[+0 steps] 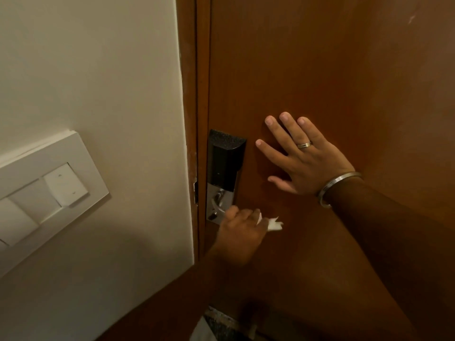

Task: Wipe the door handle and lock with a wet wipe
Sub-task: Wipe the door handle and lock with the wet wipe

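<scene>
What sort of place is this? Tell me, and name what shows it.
Probably an indoor doorway in a home or hotel room: a wooden door with an electronic lock, beside a painted wall carrying a white switch panel.

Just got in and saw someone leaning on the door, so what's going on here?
A person is cleaning the door hardware. The left hand is closed around a white wet wipe down at the door handle, which the hand mostly hides, just below the dark lock. The right hand lies flat with fingers spread on the wooden door, beside the lock and holding nothing. A switch panel sits on the wall to the left.
</scene>
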